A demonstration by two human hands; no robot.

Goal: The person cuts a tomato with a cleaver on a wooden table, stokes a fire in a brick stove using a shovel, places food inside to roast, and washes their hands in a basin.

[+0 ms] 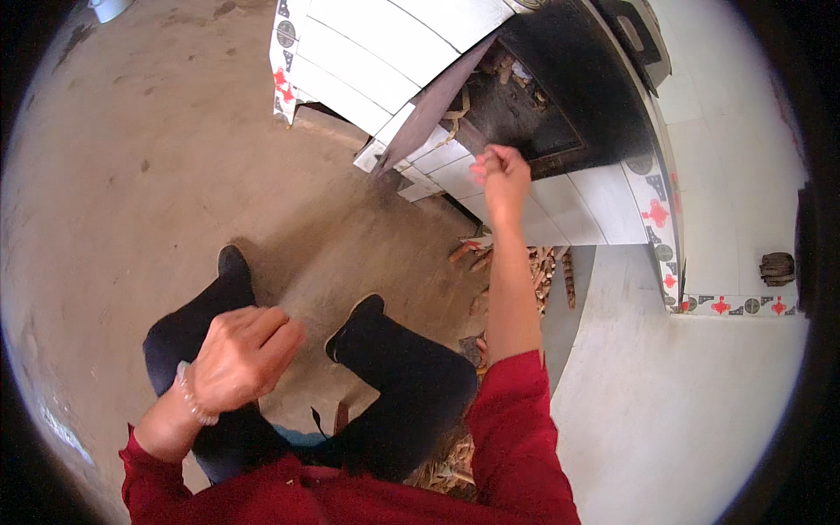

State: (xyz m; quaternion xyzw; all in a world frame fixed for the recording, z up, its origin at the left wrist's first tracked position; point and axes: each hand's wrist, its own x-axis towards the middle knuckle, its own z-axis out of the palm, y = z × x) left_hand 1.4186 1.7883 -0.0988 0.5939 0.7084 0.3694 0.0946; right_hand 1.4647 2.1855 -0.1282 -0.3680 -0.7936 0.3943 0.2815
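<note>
My right hand (504, 174) is before the mouth of a white-tiled stove (590, 207), its fingers curled together. Blur hides whether anything small sits between those fingers. Behind it the dark firebox (525, 121) holds pale chunks of fuel (505, 69) near its far side. A thin metal door (440, 98) stands swung out from the opening, and a pale curled strip (456, 118) hangs at the sill. Above my left thigh hovers my left hand (243, 357), back up, with a beaded bracelet at the wrist. Its fingers are bent, and their undersides are hidden.
Corncobs and sticks (541, 275) lie heaped against the stove's base, beside my right leg. More dry scraps (456, 466) are by my right hip. A dark block (777, 269) rests on the tiled ledge. Far off on the brown floor (164, 184) stands a white bucket (108, 8).
</note>
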